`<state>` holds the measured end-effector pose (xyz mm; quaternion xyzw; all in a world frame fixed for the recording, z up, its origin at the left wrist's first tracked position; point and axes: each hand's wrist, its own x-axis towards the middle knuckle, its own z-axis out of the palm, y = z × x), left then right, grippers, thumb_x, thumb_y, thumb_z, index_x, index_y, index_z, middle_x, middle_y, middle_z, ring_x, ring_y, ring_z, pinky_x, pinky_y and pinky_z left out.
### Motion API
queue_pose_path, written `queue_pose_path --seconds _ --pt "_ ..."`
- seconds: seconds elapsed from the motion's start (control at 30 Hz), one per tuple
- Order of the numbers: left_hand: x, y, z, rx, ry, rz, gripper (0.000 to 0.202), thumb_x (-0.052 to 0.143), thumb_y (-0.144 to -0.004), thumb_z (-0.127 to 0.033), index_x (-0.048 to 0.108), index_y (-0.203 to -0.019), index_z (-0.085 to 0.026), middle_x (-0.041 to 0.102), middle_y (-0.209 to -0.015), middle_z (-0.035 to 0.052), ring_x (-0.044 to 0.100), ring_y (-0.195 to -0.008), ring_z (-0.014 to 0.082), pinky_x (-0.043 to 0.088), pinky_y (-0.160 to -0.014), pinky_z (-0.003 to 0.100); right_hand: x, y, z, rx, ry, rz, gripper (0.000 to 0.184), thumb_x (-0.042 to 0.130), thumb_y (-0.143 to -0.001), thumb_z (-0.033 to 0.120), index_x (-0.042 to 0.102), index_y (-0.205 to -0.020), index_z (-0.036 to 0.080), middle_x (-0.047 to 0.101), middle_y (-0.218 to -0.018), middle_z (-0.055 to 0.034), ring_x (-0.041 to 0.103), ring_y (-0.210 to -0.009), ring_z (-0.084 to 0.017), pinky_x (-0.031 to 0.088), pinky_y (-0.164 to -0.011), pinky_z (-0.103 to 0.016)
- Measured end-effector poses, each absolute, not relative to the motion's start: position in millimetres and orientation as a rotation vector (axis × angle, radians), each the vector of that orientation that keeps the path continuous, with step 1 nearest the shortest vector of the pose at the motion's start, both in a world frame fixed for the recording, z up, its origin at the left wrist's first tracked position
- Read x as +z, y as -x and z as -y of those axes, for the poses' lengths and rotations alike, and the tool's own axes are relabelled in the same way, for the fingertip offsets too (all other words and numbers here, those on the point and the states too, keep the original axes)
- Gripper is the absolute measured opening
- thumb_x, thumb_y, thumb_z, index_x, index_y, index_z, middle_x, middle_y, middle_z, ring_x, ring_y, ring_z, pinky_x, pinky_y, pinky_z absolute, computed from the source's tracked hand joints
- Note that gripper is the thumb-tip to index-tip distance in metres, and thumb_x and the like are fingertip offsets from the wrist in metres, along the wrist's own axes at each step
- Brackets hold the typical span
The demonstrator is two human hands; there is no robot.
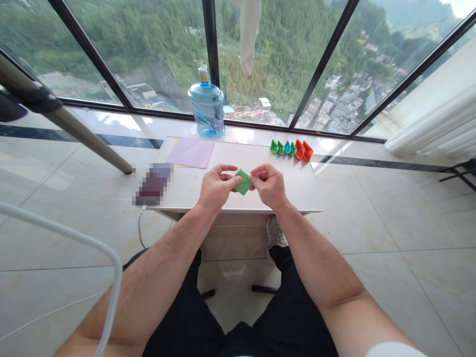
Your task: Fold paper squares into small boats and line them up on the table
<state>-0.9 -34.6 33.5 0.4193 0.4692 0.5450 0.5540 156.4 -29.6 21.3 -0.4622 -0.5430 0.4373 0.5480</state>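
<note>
A small green folded paper [243, 182], diamond-shaped, is held up over the front part of the white table [290, 191]. My left hand [219, 184] pinches its left side between thumb and fingers. At its right corner, my right hand [268, 182] grips the paper with thumb and fingertips. Toward the table's back right stands a row of folded paper pieces: green ones [277, 147], a blue one [287, 148] and orange-red ones [304, 151]. A stack of lilac paper sheets [191, 152] lies at the back left.
A pixelated flat object [153, 184] lies at the table's left edge, near a white cable [140, 228]. Behind the table a blue water jug [207, 109] stands by the windows. A slanted pole [89, 136] and a curved white tube [107, 253] are on the left.
</note>
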Motion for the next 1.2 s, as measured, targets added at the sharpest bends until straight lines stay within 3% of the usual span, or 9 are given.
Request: queue_pose_path --seconds 0.13,0.23,0.33,0.47,0.57,0.73,0.9,1.2 --pt "37 6 34 1.232 -0.969 -1.054 0.043 0.081 -0.064 -0.029 0.069 -0.103 -0.016 0.073 -0.068 0.0028 0.07 -0.059 0.0185 0.058 -0.056 0.03 24 -163 27 1.084 1.05 1.309 0.02 0.076 -0.074 0.039 0.065 -0.077 0.022 0.063 -0.057 0.0053 0.061 -0.051 -0.012 0.054 -0.052 -0.026" --pt "37 10 32 1.184 -1.018 -1.059 0.023 0.077 -0.065 -0.025 0.072 -0.085 -0.015 0.072 -0.067 0.0033 0.071 -0.063 0.0187 0.062 -0.059 0.031 26 -169 25 1.163 1.067 1.348 0.015 0.07 -0.074 0.034 0.072 -0.076 0.02 0.069 -0.064 0.0017 0.065 -0.056 -0.013 0.058 -0.057 -0.029" --pt "35 13 28 1.142 -0.986 -1.078 0.013 0.07 -0.064 -0.021 0.072 -0.075 -0.014 0.073 -0.071 0.0057 0.073 -0.067 0.0199 0.063 -0.065 0.034 26 -173 24 1.227 1.04 1.409 0.021 0.069 -0.071 0.029 0.078 -0.087 0.019 0.075 -0.074 -0.0004 0.069 -0.064 -0.015 0.061 -0.065 -0.032" --pt "32 17 24 1.089 -0.924 -0.979 0.029 0.066 -0.057 -0.013 0.075 -0.084 -0.014 0.076 -0.08 0.0071 0.074 -0.074 0.0204 0.062 -0.076 0.036 23 -173 24 1.14 1.041 1.437 0.03 0.074 -0.07 0.028 0.078 -0.097 0.019 0.074 -0.075 -0.0005 0.068 -0.066 -0.015 0.059 -0.066 -0.031" --pt "31 16 25 1.039 -1.035 -0.964 0.038 0.073 -0.055 -0.013 0.075 -0.093 -0.016 0.075 -0.079 0.0041 0.071 -0.075 0.0183 0.057 -0.07 0.029 20 -172 23 1.007 1.102 1.427 0.023 0.075 -0.074 0.035 0.078 -0.09 0.018 0.069 -0.069 0.0003 0.062 -0.061 -0.012 0.054 -0.059 -0.028" --pt "26 10 26 1.111 -1.282 -1.128 0.022 0.081 -0.064 -0.031 0.073 -0.076 -0.015 0.069 -0.066 0.0004 0.059 -0.062 0.012 0.045 -0.059 0.024 19 -169 23 0.929 1.144 1.46 0.023 0.075 -0.077 0.041 0.07 -0.076 0.018 0.067 -0.074 -0.0011 0.059 -0.064 -0.012 0.049 -0.053 -0.024" --pt "26 6 28 1.135 -1.238 -1.139 0.027 0.084 -0.065 -0.036 0.071 -0.072 -0.014 0.068 -0.063 0.0015 0.06 -0.058 0.0123 0.048 -0.058 0.025 24 -165 29 1.158 1.172 1.443 0.029 0.075 -0.078 0.043 0.063 -0.076 0.017 0.064 -0.056 0.001 0.061 -0.05 -0.013 0.045 -0.044 -0.022" --pt "34 9 29 1.079 -1.024 -1.062 0.033 0.087 -0.058 -0.035 0.071 -0.076 -0.012 0.071 -0.066 0.0048 0.066 -0.057 0.016 0.057 -0.058 0.03 28 -167 28 1.328 1.069 1.331 0.038 0.084 -0.067 0.047 0.069 -0.078 0.014 0.07 -0.058 -0.0023 0.065 -0.051 -0.014 0.054 -0.049 -0.025"
